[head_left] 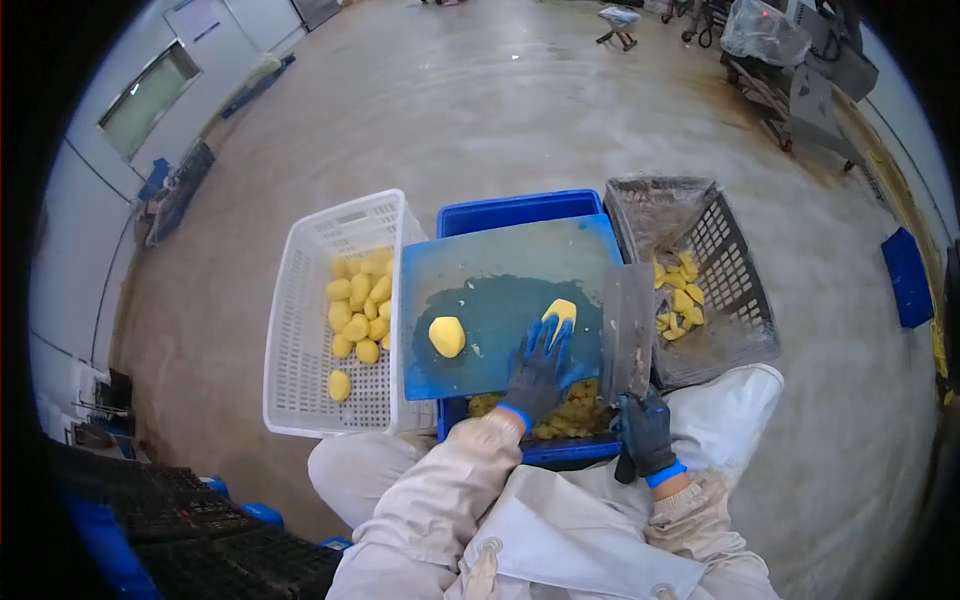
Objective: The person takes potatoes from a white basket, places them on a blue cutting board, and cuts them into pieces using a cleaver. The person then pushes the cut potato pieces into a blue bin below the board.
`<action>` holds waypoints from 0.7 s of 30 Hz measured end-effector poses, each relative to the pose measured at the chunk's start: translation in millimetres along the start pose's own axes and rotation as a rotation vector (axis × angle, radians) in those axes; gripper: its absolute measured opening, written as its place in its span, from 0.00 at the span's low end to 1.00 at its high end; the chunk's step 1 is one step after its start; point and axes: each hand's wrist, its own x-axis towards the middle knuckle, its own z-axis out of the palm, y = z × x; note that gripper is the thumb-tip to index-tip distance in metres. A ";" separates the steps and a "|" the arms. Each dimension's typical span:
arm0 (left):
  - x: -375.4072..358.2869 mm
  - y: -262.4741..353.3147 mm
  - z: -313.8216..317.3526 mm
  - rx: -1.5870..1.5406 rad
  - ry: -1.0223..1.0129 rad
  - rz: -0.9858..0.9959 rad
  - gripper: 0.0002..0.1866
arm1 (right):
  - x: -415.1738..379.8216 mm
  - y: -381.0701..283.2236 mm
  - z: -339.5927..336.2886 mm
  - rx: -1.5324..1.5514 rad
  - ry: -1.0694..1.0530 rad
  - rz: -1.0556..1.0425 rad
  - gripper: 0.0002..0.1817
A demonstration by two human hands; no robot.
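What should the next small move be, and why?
Probably bring the knife left, over the potato at the left hand: that hand's fingers touch it on the board, while the right hand holds the blade off to the potato's right.

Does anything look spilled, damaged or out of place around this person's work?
Nothing clearly damaged stands out. The blue board is a little messy: small pale scraps and a dark, wet-looking patch mark its surface, probably just from cutting.
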 end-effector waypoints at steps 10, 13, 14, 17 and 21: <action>44.0 -78.3 -37.8 -0.421 -0.624 -0.565 0.24 | 1.0 -3.1 -1.3 -0.061 0.058 0.095 0.14; 24.4 -98.0 -51.1 -0.547 -0.869 -0.578 0.24 | 3.3 -1.7 -0.2 -0.279 -0.023 -0.044 0.13; 21.6 -100.5 -46.4 -0.296 -0.798 -0.471 0.23 | 1.4 -2.1 2.5 -0.280 -0.031 -0.045 0.13; 9.1 -110.9 -28.4 -0.158 -0.629 -0.368 0.20 | -1.8 -7.7 4.1 -0.559 -0.137 -0.151 0.11; -0.7 -121.0 -25.5 -0.263 -0.407 -0.459 0.21 | -10.2 -19.7 14.6 -0.722 -0.184 -0.300 0.10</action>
